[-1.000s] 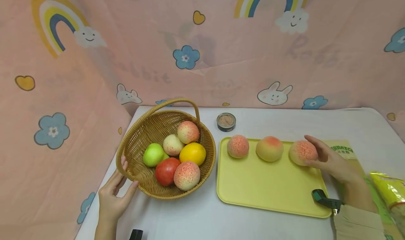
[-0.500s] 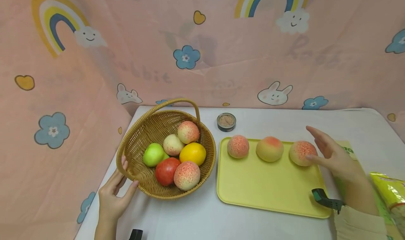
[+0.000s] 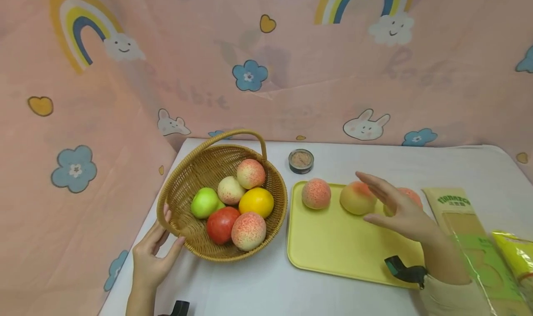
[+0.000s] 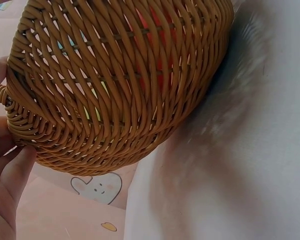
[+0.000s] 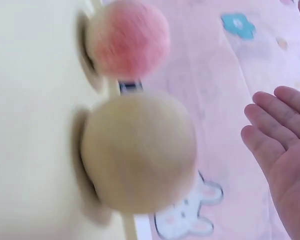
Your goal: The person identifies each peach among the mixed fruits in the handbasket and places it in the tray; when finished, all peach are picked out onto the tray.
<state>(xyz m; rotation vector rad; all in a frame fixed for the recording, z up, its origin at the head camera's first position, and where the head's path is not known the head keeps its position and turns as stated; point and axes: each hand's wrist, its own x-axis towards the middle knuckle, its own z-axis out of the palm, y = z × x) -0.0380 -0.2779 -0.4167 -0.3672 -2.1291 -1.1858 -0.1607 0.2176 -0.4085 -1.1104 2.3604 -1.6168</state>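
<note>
A wicker basket (image 3: 189, 177) holds a red fruit, a yellow lemon-like fruit, green fruit and several pale peaches. My left hand (image 3: 151, 251) grips its rim at the foot of the handle, thumb in front; in the left wrist view the basket's woven side (image 4: 115, 85) leans over the table. On a yellow tray (image 3: 333, 242) stand a pink speckled peach (image 3: 316, 194), a yellow peach (image 3: 356, 200) with a red top, and another speckled peach (image 3: 410, 195) partly hidden behind my right hand (image 3: 399, 212). That hand is spread above the tray, holding nothing, beside the yellow peach (image 5: 140, 155).
Behind the tray's left corner sits a small round tin (image 3: 301, 161). To the right lie a green and tan packet (image 3: 466, 232) and a shiny yellow bag (image 3: 516, 256). A pink printed cloth (image 3: 291, 75) hangs at the back and left of the white table.
My right hand has let go of the right-hand speckled peach, which stays on the tray, and has moved left toward the yellow peach. My left hand keeps its grip on the basket.
</note>
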